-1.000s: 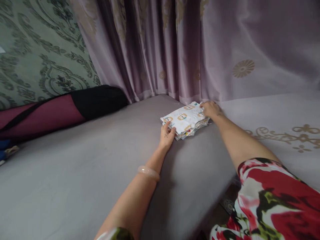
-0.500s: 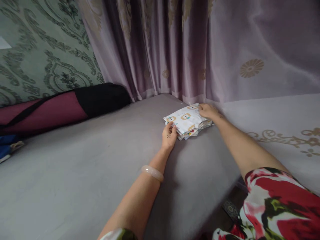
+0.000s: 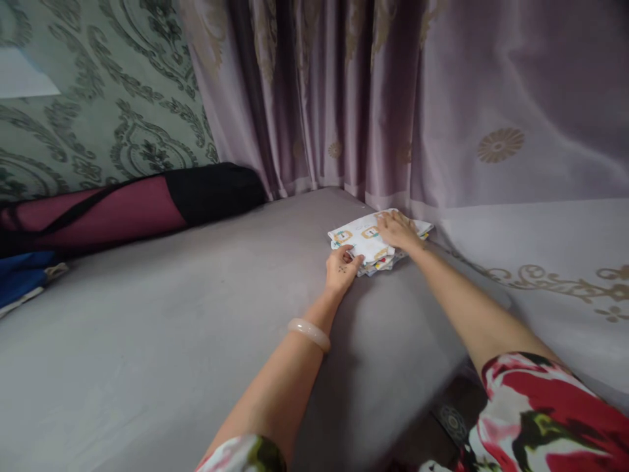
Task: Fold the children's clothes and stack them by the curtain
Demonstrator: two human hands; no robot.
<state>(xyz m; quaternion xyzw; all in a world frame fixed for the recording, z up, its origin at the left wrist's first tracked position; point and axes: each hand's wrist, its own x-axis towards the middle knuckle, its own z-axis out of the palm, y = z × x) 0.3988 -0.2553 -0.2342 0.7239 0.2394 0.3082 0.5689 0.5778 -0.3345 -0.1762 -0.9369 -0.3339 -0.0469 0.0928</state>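
A stack of folded white cloths (image 3: 361, 244) with a yellow and teal print lies near the far corner of the grey bed surface. At its near left edge, my left hand (image 3: 343, 267) has fingers and thumb curled round the border of the cloths; a pale bangle circles that wrist. My right hand (image 3: 399, 231) rests palm down across the right part of the top cloth, fingers stretched out. Layers with coloured prints show along the near edge, below the top one. The undersides of both hands are hidden.
Behind the stack hangs a purple curtain (image 3: 334, 98) reaching the grey sheet (image 3: 196, 341). A maroon and black long bag (image 3: 137, 206) lies along the patterned wall. Blue cloth (image 3: 24, 278) sits at the left edge. The bed's side drops to a dark floor at lower right.
My right hand has moved from the stack's far right corner inward onto its top, flattening there. The left hand stays at the left edge. The view has shifted slightly left.
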